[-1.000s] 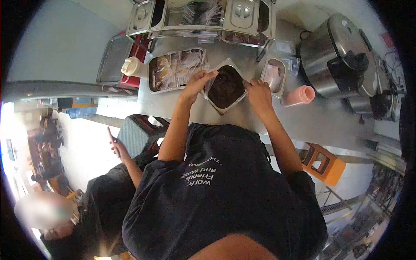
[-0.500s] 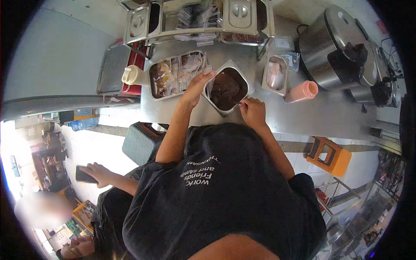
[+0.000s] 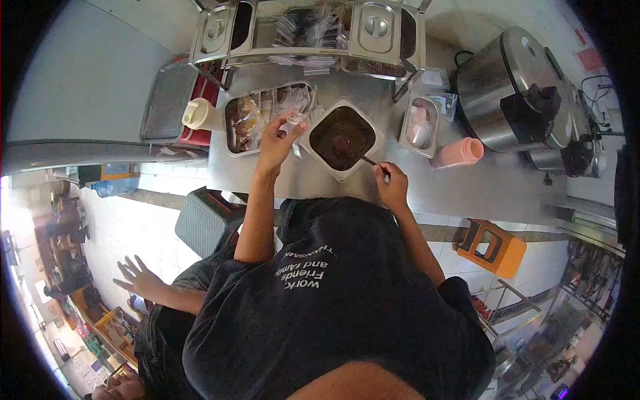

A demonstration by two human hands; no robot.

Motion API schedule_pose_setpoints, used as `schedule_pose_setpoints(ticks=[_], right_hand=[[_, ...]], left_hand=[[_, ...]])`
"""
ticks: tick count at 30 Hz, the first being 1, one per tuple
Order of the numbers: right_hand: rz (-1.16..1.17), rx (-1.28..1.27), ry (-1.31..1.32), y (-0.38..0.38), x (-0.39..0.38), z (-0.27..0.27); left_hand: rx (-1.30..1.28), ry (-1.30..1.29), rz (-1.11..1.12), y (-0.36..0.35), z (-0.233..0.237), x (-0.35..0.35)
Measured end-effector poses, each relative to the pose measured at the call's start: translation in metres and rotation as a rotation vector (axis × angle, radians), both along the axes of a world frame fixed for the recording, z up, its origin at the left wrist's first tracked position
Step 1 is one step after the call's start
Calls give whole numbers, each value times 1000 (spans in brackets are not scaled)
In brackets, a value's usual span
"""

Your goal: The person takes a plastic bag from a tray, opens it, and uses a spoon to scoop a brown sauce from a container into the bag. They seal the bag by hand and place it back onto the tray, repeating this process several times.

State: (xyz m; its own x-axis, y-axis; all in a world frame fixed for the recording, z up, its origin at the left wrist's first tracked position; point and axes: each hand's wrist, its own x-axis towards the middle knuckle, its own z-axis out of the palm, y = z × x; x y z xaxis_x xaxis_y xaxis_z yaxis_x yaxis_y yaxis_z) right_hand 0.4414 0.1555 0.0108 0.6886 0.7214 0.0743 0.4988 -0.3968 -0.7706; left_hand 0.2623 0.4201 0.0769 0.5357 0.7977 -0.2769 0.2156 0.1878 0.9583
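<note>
A square steel container [image 3: 317, 155] of dark brown sauce sits turned cornerwise on the steel counter. My right hand [image 3: 392, 185] is closed on a dark utensil handle [image 3: 367, 159] that reaches over the container's right edge; its far end is hidden in the sauce. To the container's left, my left hand [image 3: 280, 140] pinches a small clear plastic item, perhaps a bag or cup, too small to tell. Behind that hand lies a rectangular steel tray [image 3: 231, 135] of clear plastic packets.
A cream bottle [image 3: 199, 115] stands left, a pink bottle [image 3: 460, 153] and small steel container [image 3: 405, 137] right. Large steel cookers [image 3: 493, 87] are at far right. Above is a shelf with a lidded pan [image 3: 375, 28]. A co-worker's hand [image 3: 143, 280] is at lower left.
My left hand has moved off the container's rim and now holds the clear plastic item. My right hand sits slightly lower. The co-worker's hand no longer holds a phone and is spread.
</note>
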Motion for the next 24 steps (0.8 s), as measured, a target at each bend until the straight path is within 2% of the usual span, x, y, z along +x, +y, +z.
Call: schedule_pose_setpoints(ticks=[2,5,8,11,15,18,24], right_hand=[[-50,-11,80,1,-1,-4],[-30,53,66,0,1,-2],[-86,-9,97,1,3,-9],[-104,58,-1,1,10,-3],[-104,142,-51,8,16,45],[-102,150,-99,15,16,92],[-57,136,-360,21,11,140]], left_hand=[[141,34,-32,3,-2,-4],[402,-49,-19,-12,4,-3],[466,-21,-30,-22,3,-3],[519,11,-48,-28,2,3],[613,15,-64,-37,-3,15],[545,11,-92,-43,-2,26],[517,5,-117,-50,0,44]])
